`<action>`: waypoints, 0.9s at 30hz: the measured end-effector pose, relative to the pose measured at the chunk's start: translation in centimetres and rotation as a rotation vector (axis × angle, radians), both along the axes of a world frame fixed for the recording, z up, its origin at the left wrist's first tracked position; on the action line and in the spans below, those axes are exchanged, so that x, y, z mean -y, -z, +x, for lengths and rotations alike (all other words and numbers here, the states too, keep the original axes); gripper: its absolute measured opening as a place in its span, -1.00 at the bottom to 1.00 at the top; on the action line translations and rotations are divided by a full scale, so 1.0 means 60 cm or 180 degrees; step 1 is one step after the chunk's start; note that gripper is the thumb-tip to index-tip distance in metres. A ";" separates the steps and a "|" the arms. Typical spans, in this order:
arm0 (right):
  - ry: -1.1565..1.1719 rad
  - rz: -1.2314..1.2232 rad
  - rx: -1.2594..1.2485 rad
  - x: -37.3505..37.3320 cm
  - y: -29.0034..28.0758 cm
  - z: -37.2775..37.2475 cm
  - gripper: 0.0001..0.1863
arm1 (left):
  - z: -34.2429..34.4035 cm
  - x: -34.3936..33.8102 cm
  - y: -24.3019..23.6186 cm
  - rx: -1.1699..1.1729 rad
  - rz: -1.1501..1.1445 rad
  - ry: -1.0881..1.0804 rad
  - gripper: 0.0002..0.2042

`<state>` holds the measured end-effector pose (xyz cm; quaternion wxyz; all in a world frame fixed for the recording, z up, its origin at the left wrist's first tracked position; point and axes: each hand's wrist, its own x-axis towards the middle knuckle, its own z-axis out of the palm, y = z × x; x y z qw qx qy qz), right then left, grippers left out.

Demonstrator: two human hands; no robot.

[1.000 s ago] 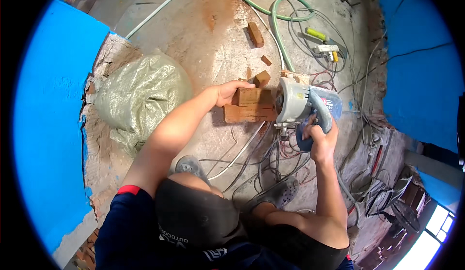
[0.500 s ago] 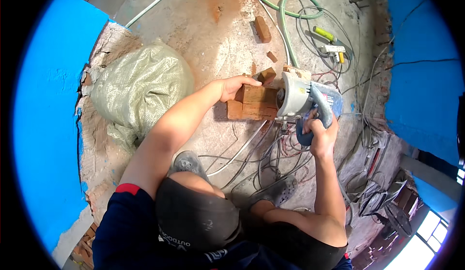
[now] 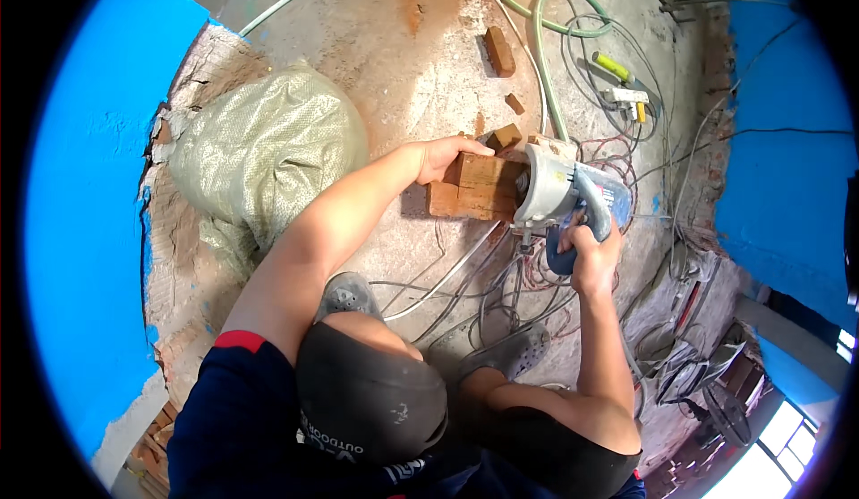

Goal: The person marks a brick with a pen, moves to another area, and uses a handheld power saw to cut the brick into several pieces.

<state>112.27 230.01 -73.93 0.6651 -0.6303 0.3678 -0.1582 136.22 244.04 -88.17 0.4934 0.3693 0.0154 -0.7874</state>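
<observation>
A reddish-brown brick [image 3: 490, 177] lies on a second brick [image 3: 447, 202], low over the dusty concrete floor. My left hand [image 3: 445, 157] is closed on the upper brick's left end, with the thumb along its far edge. From the right, my right hand [image 3: 594, 253] grips the dark blue rear handle of a handheld circular saw [image 3: 553, 181]. Its grey guard and base plate press up against the bricks' right end. The guard hides most of the blade, so how deep it sits in the brick cannot be seen. A brick piece [image 3: 504, 136] lies just beyond my left thumb.
A full woven sack [image 3: 268, 145] stands at the left by the broken wall edge. Tangled cables [image 3: 514, 289] run between my feet and the saw. A green hose [image 3: 548, 78], a power strip [image 3: 625, 95], a yellow-green-handled tool [image 3: 612, 67] and a loose brick [image 3: 499, 51] lie farther off.
The whole view has shifted slightly, so the floor items appear a little farther right. Both hands keep their holds, and the saw stays against the bricks' right end.
</observation>
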 end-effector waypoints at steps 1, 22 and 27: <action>0.0029 0.0012 0.0024 0.000 0.004 -0.001 -0.86 | -0.001 0.000 0.001 -0.0100 -0.0043 0.0029 -0.55; 0.1020 0.1032 0.0447 0.054 -0.108 -0.123 -0.75 | -0.017 -0.101 -0.052 -0.0320 -0.1015 0.0199 -0.10; 0.1102 0.1197 0.0553 0.052 -0.106 -0.132 -0.81 | -0.025 -0.104 -0.068 -0.0223 -0.1034 0.0240 -0.06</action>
